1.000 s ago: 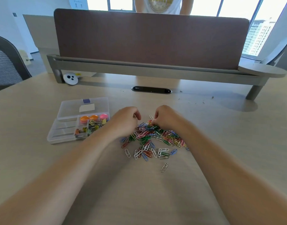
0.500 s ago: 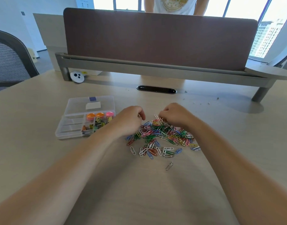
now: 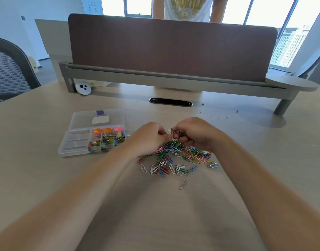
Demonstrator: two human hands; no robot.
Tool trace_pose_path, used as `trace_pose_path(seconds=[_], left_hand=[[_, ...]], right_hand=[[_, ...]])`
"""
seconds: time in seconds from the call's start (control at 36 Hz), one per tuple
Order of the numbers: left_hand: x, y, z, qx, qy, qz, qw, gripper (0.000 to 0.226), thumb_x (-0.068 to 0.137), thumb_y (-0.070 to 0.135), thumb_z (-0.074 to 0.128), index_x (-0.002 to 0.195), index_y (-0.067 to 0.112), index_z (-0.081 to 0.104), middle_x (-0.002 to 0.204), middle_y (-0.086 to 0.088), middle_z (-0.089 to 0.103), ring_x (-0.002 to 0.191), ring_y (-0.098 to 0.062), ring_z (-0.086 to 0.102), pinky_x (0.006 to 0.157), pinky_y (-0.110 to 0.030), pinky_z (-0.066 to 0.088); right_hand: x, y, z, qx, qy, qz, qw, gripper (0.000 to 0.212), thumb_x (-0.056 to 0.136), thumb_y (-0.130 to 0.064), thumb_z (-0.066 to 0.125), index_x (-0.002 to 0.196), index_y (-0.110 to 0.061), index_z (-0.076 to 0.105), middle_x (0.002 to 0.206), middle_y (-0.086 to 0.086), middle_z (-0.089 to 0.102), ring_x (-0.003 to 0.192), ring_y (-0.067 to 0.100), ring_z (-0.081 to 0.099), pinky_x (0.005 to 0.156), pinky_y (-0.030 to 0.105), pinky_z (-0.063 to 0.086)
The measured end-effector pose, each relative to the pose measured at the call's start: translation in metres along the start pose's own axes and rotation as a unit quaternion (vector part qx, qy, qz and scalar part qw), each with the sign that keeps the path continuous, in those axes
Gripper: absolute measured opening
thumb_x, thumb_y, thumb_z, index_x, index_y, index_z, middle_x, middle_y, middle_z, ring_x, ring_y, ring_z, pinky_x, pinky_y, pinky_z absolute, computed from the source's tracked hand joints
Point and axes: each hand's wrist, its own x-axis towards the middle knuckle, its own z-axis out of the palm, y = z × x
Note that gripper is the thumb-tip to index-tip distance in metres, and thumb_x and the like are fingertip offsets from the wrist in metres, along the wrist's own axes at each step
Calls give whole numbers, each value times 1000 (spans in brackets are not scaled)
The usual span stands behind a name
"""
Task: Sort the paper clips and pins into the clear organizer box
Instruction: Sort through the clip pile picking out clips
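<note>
The clips (image 3: 179, 154) are lying heaped on the worktop (image 3: 173, 214), right of the open box (image 3: 79, 142). At the heap's far edge the right hand (image 3: 195, 133) is pinching a few; the left hand (image 3: 148, 138) is curling beside it, grip unclear.

Only a narrow strip of tabletop (image 3: 131, 122) separates my left hand (image 3: 148, 138) from the organizer box (image 3: 68, 153) on its left; paper clips (image 3: 180, 154) crowd beneath it, and a divider screen (image 3: 171, 49) stands beyond.
</note>
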Motion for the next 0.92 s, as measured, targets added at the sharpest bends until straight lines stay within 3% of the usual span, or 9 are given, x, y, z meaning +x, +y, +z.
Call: trace_pose_path(seconds=[0.08, 0.17, 0.33, 0.64, 0.75, 0.92], left_hand=[[-1, 6, 2, -27, 0, 2, 1000, 38, 90, 49, 58, 82, 13, 68, 64, -5, 55, 54, -14, 46, 52, -29, 28], [-1, 9, 3, -24, 5, -8, 1000, 34, 89, 44, 60, 73, 15, 65, 56, -1, 49, 49, -13, 42, 50, -29, 26], [0, 11, 4, -16, 13, -14, 1000, 30, 92, 40, 58, 77, 14, 67, 59, 0, 54, 51, -13, 45, 50, -28, 29], [2, 9, 4, -5, 14, -18, 1000, 24, 94, 25, 54, 74, 17, 64, 66, -1, 58, 57, -12, 49, 51, -27, 29], [1, 9, 4, 1, 10, -11, 1000, 29, 94, 24, 53, 66, 23, 56, 63, 4, 54, 56, -9, 47, 51, -27, 27], [1, 8, 4, -12, 11, -16, 1000, 21, 94, 23, 56, 74, 18, 63, 62, 2, 53, 54, -10, 45, 50, -27, 27]], right_hand=[[0, 0, 2, 12, -20, -21, 1000, 12, 96, -5, 49, 86, -1, 53, 68, 10, 52, 49, 12, 38, 45, 22, 24], [-1, 2, 3, -1, -27, -25, 999, 11, 99, -6, 48, 95, 2, 55, 70, 10, 53, 51, 11, 40, 46, 21, 28], [0, 3, 4, -30, -20, -33, 999, 16, 99, -7, 49, 86, -2, 57, 69, 8, 53, 50, 11, 41, 43, 20, 28], [0, 5, 5, 3, -29, -13, 999, 13, 99, -9, 49, 88, -6, 56, 68, 7, 52, 51, 11, 39, 47, 21, 26], [1, 5, 6, -8, -29, -18, 999, 9, 99, -8, 49, 97, -4, 56, 69, 7, 52, 50, 10, 38, 44, 20, 26], [0, 4, 7, -62, 0, -55, 997, 13, 97, -5, 52, 94, -2, 64, 68, 7, 51, 49, 11, 36, 41, 19, 28]])
